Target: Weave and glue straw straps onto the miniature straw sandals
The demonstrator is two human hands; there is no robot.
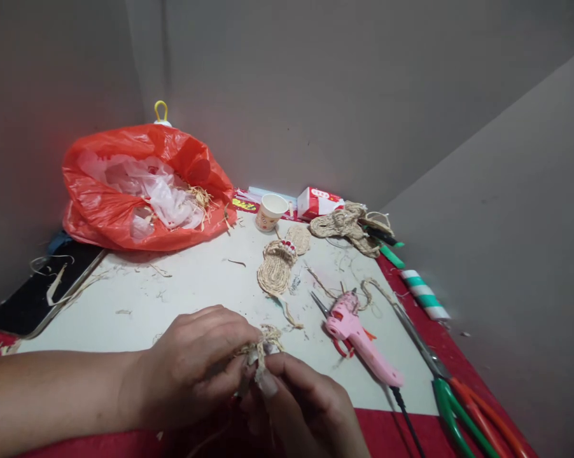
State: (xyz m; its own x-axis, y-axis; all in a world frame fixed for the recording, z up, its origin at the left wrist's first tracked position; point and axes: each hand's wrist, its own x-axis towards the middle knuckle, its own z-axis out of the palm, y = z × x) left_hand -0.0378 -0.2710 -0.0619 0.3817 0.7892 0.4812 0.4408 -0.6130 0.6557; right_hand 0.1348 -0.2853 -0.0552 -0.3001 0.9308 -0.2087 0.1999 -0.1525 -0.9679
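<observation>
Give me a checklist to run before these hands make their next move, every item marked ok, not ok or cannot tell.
1. Grip secure: left hand and right hand both pinch the woven piece: ok.
2. Glue gun set down, apart from both hands: ok.
3. Glue gun cool: cannot tell; nothing shows its heat.
4. Large scissors out of the hands' way, at the board's right edge: ok.
5. White board free of loose scraps: not ok; bits are scattered across it.
6. Cup standing upright: ok.

Rough braid (bag: glossy plastic).
</observation>
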